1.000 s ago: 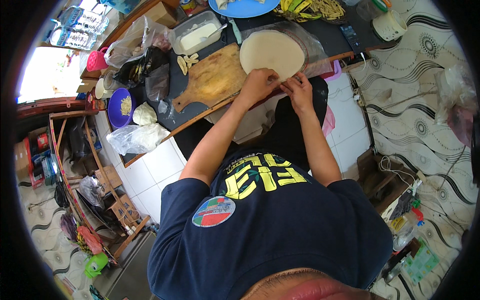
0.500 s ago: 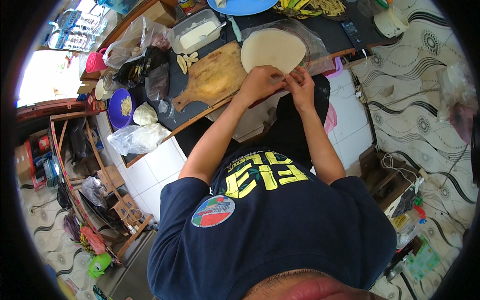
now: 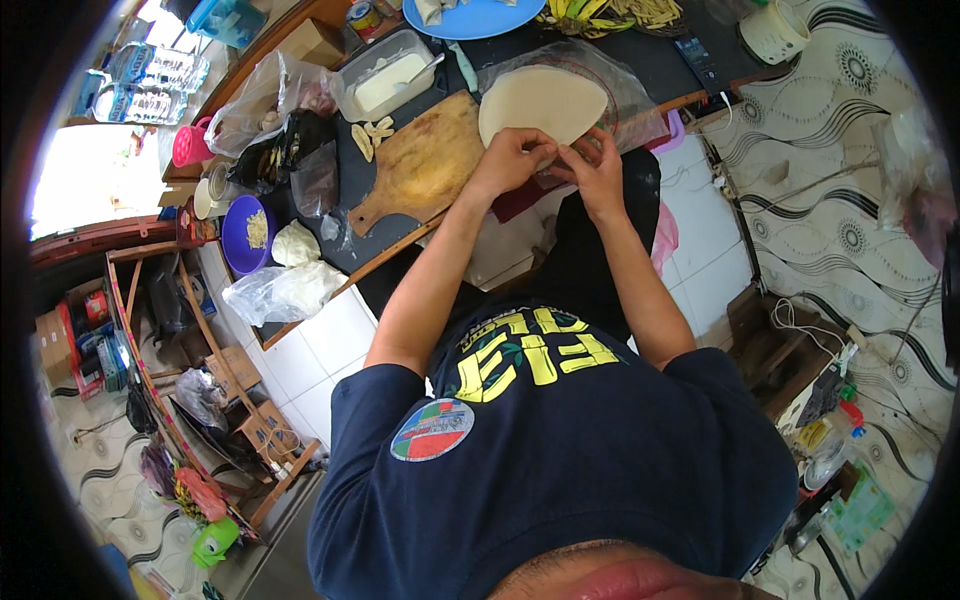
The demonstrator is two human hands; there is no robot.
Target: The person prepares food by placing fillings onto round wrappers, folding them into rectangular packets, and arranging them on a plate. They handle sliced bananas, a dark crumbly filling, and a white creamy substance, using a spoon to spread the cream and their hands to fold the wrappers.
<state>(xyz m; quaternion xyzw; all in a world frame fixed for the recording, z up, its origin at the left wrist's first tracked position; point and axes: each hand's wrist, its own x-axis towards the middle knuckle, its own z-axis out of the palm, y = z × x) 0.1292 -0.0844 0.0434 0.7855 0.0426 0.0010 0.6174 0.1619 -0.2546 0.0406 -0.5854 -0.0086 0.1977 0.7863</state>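
- Left hand (image 3: 512, 158) and right hand (image 3: 597, 168) meet at the near edge of the round pale dough sheet (image 3: 540, 100), upper centre of the frame; fingers pinched together on that edge.
- Dough sheet lies on clear plastic wrap (image 3: 635, 100) on the dark counter (image 3: 340, 190).
- Wooden cutting board (image 3: 425, 165) just left of it.
- Blue plate (image 3: 480, 18) at the top edge.
- Purple bowl (image 3: 245, 232) at left.
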